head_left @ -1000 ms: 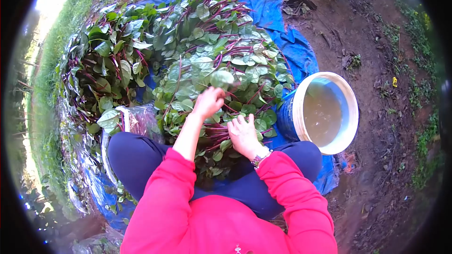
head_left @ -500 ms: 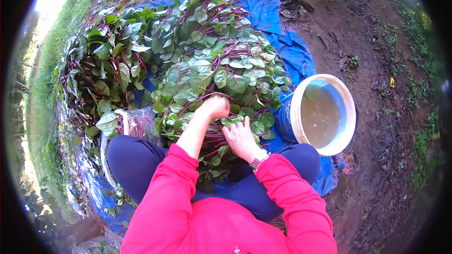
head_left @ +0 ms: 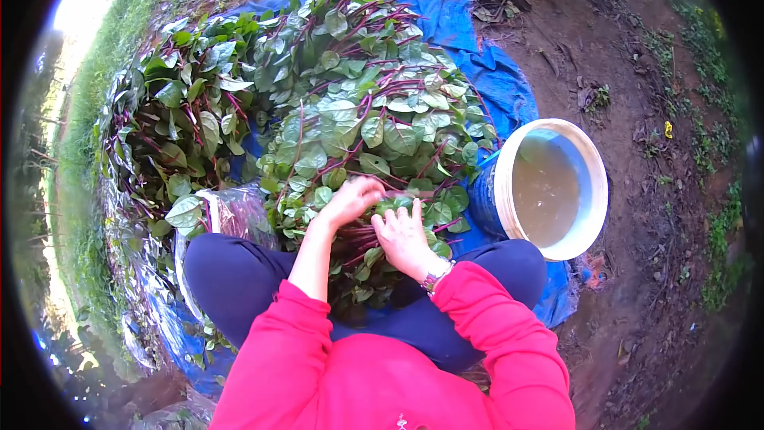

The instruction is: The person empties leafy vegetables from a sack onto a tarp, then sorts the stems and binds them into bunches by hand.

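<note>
Fingers of the right hand (head_left: 405, 241) lie slightly apart over a bundle of purple stems (head_left: 360, 236), palm down; whether they pinch any of the stems underneath is hidden, so I cannot tell. Just left of it and a little farther off, the left hand (head_left: 355, 201) is bent at the wrist with its fingers curled to the right, their tips blurred beside a thin reddish streak; I cannot tell whether they pinch it.

The stem bundle sits in front of the person's crossed legs, at the near edge of a broad pile of green leaves (head_left: 338, 115) with more purple stems running through it. To the left stands a second, darker leafy heap (head_left: 179, 103), and nearer, beside the left knee, a clear plastic wrapping (head_left: 248, 215) with something purplish showing through.

Right of the pile, close to the right knee, a bucket (head_left: 594, 215) with a whitish rim tilts toward the viewer, holding murky brownish water (head_left: 545, 191). A blue tarp (head_left: 446, 4) spreads under the greens and shows along their far and right edges. Bare brown soil (head_left: 573, 64) lies farther right, and grass (head_left: 95, 127) far left.
</note>
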